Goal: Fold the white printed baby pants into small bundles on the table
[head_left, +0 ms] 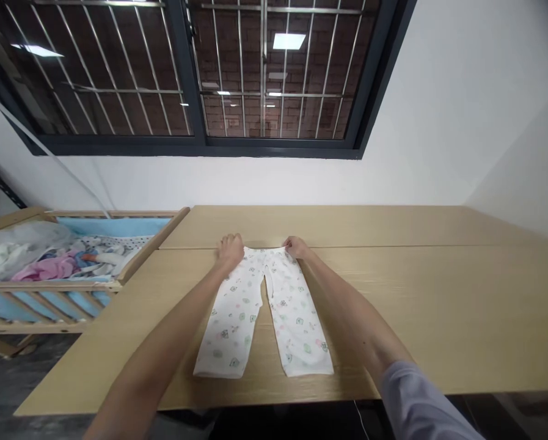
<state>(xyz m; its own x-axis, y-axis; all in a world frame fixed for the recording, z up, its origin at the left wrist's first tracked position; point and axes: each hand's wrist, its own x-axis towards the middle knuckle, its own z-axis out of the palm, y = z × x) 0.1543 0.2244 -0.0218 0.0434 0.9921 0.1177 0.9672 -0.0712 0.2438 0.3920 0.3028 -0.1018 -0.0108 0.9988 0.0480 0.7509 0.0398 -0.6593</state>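
Well, the left hand [231, 249] and right hand [296, 247] each grip a top corner of white printed trousers [292, 305] — spread on the table [420, 305], legs on the hands' near side — and a crib [81, 285] stands left of both.

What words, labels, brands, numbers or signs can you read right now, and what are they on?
No readable text anywhere.
Pants: small printed pictures; any lettering among them is too small to read.
Clothes in the crib: too blurred to tell.
Table and wall: no writing seen.
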